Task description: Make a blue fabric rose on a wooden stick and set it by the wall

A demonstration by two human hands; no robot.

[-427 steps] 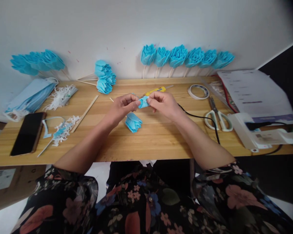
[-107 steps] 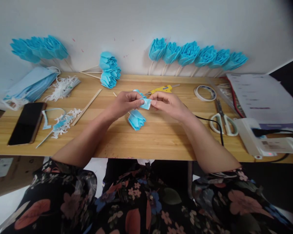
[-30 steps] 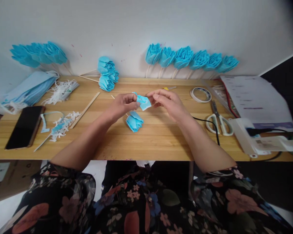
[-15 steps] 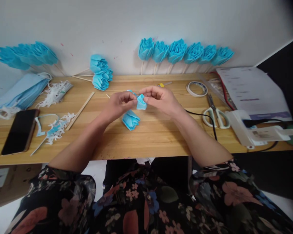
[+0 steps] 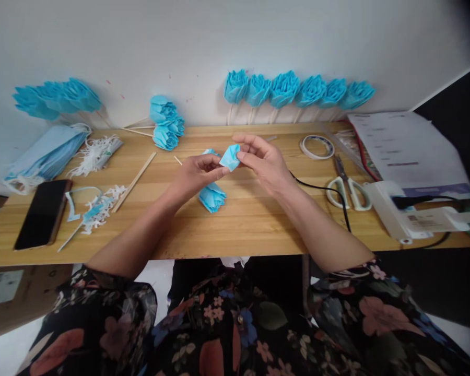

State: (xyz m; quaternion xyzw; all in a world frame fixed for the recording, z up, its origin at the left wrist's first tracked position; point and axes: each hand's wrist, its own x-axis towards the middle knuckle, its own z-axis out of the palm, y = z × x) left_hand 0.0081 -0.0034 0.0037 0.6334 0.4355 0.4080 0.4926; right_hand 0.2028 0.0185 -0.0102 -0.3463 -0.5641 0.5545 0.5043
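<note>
Between my hands, above the middle of the table, is a small folded piece of light blue fabric (image 5: 230,158). My left hand (image 5: 201,176) pinches its lower left corner between thumb and fingers. On the other side, my right hand (image 5: 263,161) grips its right edge, thumb in front and fingers curled behind. A blue fabric flower (image 5: 212,198) lies on the table just below my left hand. Another blue flower (image 5: 210,152) shows behind the left fingers, mostly hidden, and a thin stick (image 5: 177,160) pokes out to the left there.
Finished-looking blue flowers on sticks (image 5: 284,90) lean on the wall, with more at left. Face masks (image 5: 47,151), a phone (image 5: 43,215) and wooden sticks (image 5: 134,183) lie left. Tape (image 5: 317,147), scissors (image 5: 347,188), a power strip (image 5: 391,211) and papers (image 5: 411,151) lie right.
The blue fabric piece has turned and risen slightly, now showing a flatter, pointed shape. My left hand has shifted a little right and down; the whole view has tilted slightly.
</note>
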